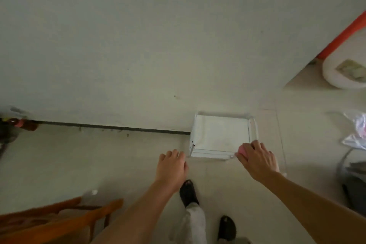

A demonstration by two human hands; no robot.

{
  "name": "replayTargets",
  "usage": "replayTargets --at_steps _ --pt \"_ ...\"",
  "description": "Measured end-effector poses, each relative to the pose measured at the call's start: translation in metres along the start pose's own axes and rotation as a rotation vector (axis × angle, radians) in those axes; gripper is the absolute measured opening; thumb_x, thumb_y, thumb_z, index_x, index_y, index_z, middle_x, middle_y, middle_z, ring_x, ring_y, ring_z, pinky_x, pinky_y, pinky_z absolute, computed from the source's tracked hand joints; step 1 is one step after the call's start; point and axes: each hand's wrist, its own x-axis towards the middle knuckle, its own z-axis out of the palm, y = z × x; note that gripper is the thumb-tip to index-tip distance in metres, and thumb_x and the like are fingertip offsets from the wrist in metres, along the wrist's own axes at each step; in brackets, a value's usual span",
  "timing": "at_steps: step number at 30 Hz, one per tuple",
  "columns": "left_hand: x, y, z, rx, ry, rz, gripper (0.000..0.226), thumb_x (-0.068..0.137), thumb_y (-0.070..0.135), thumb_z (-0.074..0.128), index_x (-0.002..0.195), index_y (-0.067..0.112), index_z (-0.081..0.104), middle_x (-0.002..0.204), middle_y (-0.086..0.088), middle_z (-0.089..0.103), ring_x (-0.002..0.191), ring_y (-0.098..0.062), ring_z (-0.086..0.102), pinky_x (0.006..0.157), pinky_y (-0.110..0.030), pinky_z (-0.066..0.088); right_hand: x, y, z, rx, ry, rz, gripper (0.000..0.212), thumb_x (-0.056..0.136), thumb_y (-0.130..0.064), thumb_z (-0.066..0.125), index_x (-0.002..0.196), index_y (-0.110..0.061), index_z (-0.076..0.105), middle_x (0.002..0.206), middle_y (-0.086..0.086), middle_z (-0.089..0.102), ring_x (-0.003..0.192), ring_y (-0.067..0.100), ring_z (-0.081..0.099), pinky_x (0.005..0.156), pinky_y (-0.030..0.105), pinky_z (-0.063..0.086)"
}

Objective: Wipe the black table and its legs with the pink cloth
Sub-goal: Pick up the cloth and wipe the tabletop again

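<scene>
My right hand [258,159] grips a bunched pink cloth [242,151], of which only a small part shows under the fingers. It presses the cloth against the front right corner of a white square box [219,134] that stands on the floor against the wall. My left hand [172,166] hovers just left of the box's front left corner with relaxed fingers, holding nothing. No black table can be made out in this view.
A wooden chair [59,222] stands at the lower left and bottles [17,123] at the left wall. A plastic bag [356,130] and a dark object [356,190] lie to the right, a white round item [344,73] farther back. My feet [189,192] are below.
</scene>
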Motion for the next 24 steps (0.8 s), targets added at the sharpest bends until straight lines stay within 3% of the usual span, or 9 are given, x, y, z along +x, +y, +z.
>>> replayTargets --at_steps 5,12,15,18,21,24 --pt "0.082 -0.002 0.019 0.019 -0.022 0.088 0.027 0.099 0.031 0.035 0.113 0.016 0.051 0.115 -0.004 0.053 0.106 -0.023 0.049 0.090 -0.037 0.036 0.051 -0.010 0.041 0.152 -0.003 0.266 0.041 0.095 -0.056 0.042 0.110 -0.021 0.058 0.111 0.007 0.055 0.095 0.024 0.055 0.076 0.036 0.042" --pt "0.181 0.012 0.080 -0.158 0.115 0.108 0.037 0.096 0.029 0.045 0.127 0.009 0.044 0.128 -0.011 0.046 0.112 -0.029 0.047 0.086 -0.037 0.040 0.127 -0.024 0.110 0.225 -0.029 0.412 0.044 0.093 -0.057 0.043 0.112 -0.020 0.056 0.108 0.007 0.052 0.092 0.025 0.053 0.086 0.041 0.036" --pt "0.218 0.016 0.108 -0.207 0.200 0.045 0.057 0.097 0.028 0.046 0.145 0.003 0.027 0.148 -0.020 0.031 0.130 -0.035 0.038 0.099 -0.042 0.040 0.166 -0.026 0.138 0.306 -0.030 0.483 0.045 0.091 -0.058 0.046 0.114 -0.019 0.054 0.106 0.007 0.047 0.090 0.025 0.052 0.083 0.039 0.031" --pt "0.243 0.020 0.137 -0.283 0.251 0.032 0.069 0.099 0.030 0.042 0.151 0.001 0.008 0.155 -0.022 0.018 0.137 -0.035 0.032 0.100 -0.041 0.042 0.199 -0.027 0.164 0.484 0.007 0.560 0.051 0.087 -0.059 0.053 0.120 -0.020 0.050 0.110 0.006 0.043 0.098 0.027 0.052 0.083 0.037 0.036" --pt "0.252 0.025 0.156 -0.376 0.305 0.036 0.071 0.099 0.031 0.042 0.151 0.001 0.003 0.155 -0.021 0.019 0.135 -0.034 0.038 0.088 -0.037 0.051 0.211 -0.033 0.180 0.520 0.080 0.527 0.065 0.085 -0.063 0.053 0.136 -0.024 0.040 0.133 0.008 0.037 0.118 0.030 0.045 0.089 0.041 0.041" --pt "0.252 0.032 0.161 -0.396 0.314 0.039 0.070 0.100 0.030 0.041 0.151 0.000 0.004 0.154 -0.020 0.021 0.129 -0.034 0.046 0.080 -0.035 0.054 0.196 -0.035 0.191 0.398 0.120 0.309 0.071 0.092 -0.063 0.041 0.150 -0.026 0.022 0.161 0.007 0.008 0.142 0.032 0.019 0.106 0.049 0.032"
